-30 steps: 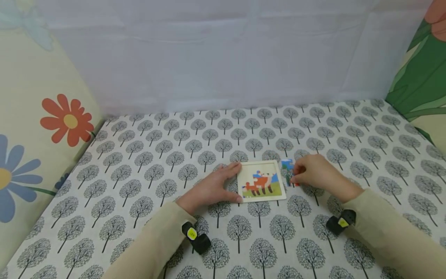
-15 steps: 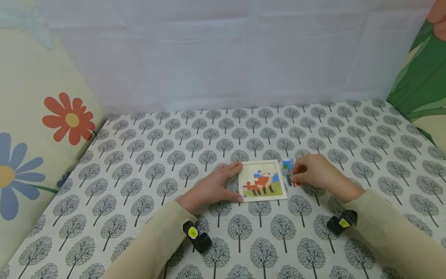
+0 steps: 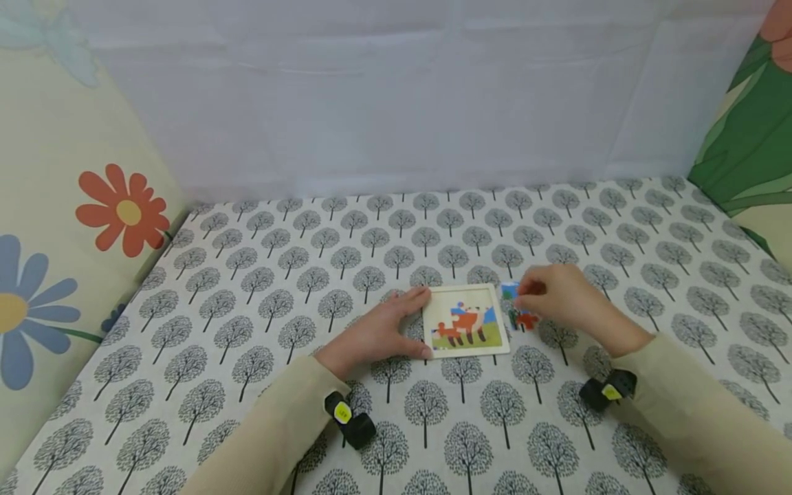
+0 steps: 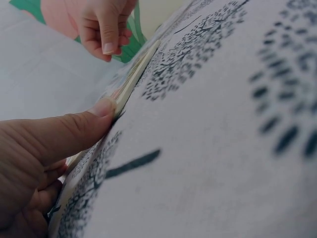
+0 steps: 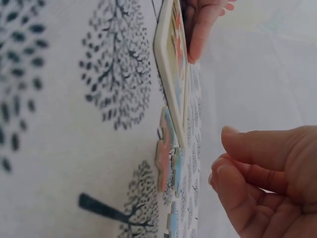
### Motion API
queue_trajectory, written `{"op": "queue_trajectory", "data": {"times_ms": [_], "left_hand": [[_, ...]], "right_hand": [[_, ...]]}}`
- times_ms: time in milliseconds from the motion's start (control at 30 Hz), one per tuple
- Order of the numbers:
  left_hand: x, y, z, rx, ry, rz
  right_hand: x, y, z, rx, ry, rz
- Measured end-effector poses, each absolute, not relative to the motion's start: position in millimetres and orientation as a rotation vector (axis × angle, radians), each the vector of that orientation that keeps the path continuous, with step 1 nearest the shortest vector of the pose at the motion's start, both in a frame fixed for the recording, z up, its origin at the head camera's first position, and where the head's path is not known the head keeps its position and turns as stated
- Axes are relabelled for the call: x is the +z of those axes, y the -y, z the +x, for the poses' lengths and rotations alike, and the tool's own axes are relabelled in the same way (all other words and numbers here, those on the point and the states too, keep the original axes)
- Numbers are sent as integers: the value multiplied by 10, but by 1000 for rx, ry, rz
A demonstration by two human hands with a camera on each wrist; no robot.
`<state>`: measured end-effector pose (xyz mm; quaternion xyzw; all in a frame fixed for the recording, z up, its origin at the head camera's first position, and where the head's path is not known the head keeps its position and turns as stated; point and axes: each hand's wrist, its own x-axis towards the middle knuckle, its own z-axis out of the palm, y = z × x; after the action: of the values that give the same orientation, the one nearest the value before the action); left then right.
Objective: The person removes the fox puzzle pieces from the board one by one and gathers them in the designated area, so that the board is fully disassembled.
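A cream puzzle frame (image 3: 470,355) lies flat, a picture with an orange animal partly filling its tray. My left hand (image 3: 377,333) grips its left side, fingers near the top corner and thumb near the bottom one; the thumb touches the rim in the left wrist view (image 4: 54,144). Just right of the frame lie loose pieces, one orange (image 3: 527,321) and some blue (image 3: 509,292). Over them is my right hand (image 3: 566,295), fingers bent. In the right wrist view that hand (image 5: 267,173) holds nothing, with a gap between thumb and index finger, apart from the orange piece (image 5: 163,158).
A white cloth with dark tree prints (image 3: 402,237) covers the table. Behind it hangs a pale curtain (image 3: 371,103). Flower-patterned panels stand at the left (image 3: 49,172) and right (image 3: 742,137). Each wrist wears a black strap with a device.
My right hand has risen slightly off the loose pieces, showing more of the orange one. The left hand keeps its grip on the frame.
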<state>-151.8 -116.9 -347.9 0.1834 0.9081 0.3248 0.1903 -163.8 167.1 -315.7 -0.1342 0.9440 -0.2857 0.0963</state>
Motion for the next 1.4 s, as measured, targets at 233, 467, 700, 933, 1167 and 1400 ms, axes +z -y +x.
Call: {"op": "queue_trajectory", "data": {"times_ms": [233, 467, 700, 933, 1167, 1400], "left_hand": [[-3495, 1174, -1520, 915, -2557, 546], [-3483, 1188, -1514, 916, -2557, 563], [-3463, 1223, -1505, 920, -2561, 533], [-3458, 1190, -1485, 938, -2542, 527], [-3457, 1187, -1487, 923, -2562, 519], [-3466, 1190, -1498, 926, -2552, 544]], "right_hand": [[-3103, -1626, -1643, -865, -2808, -412], [-3061, -1567, -1628, -907, -2803, -427], [-3076, -1469, -1644, -982, -2787, -500], [-3120, -1464, -1664, -974, -2771, -542], [-3172, -1408, -1734, -981, -2689, -621], [-3263, -1258, -1793, -934, -2636, -734]]}}
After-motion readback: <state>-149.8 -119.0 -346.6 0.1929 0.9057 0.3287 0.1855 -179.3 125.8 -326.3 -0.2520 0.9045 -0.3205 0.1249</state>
